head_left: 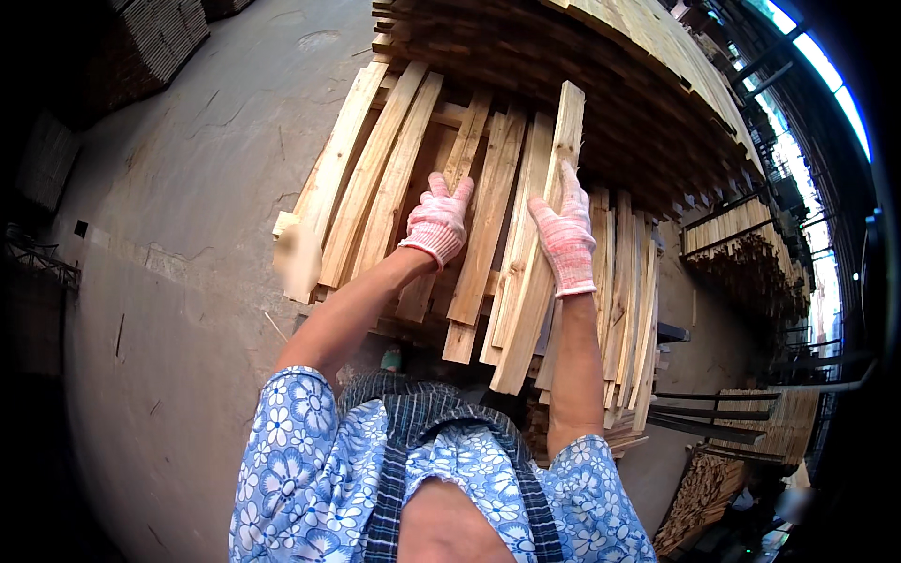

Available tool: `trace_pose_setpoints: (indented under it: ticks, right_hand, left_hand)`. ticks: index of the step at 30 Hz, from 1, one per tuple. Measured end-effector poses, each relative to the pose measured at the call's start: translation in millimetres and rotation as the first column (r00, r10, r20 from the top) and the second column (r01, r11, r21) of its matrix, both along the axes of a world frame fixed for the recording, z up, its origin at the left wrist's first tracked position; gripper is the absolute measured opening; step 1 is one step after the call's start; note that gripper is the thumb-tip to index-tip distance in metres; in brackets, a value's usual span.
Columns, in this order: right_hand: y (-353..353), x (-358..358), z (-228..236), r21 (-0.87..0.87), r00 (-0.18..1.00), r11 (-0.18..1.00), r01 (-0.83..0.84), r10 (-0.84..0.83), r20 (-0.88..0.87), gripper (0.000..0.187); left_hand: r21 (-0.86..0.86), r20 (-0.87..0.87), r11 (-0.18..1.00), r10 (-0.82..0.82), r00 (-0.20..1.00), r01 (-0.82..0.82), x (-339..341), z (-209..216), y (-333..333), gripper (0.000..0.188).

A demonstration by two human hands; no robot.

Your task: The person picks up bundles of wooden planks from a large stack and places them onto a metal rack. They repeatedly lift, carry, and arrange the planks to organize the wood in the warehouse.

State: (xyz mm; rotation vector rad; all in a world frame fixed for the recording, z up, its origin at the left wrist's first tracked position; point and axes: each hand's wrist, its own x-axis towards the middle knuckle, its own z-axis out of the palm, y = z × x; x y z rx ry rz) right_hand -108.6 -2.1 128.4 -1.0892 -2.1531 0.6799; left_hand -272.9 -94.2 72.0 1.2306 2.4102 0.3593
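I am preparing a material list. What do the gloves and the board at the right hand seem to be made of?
Gloves: matte knitted yarn, judging by the ribbed cuffs; fibre unclear. Board: wood, apparently unvarnished, showing pale colour and grain lines.

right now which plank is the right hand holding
The first plank left of the right hand; its near end juts further toward the person than those on its left.

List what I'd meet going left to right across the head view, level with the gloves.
Bare concrete floor → planks left of the gloves → gloved left hand → planks between the hands → gloved right hand → planks right of the gloves → farther lumber stack.
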Motion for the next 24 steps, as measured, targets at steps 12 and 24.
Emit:
trace_pose_setpoints:
  ticks: [12,24]
  right_hand:
    - [-11,-78,-7,-0.211,0.948,0.948,-0.237,0.178,-0.262,0.073]
    - [-14,-180,-114,-0.132,0.994,0.991,-0.010,0.024,0.104,0.062]
  left_hand:
    - [0.143,-0.011,0.988,0.059,0.998,-0.057,-13,7,-13,0.056]
    - [0.192,0.006,0.919,0.350,0.937,-0.344,-184,5,-120,0.067]
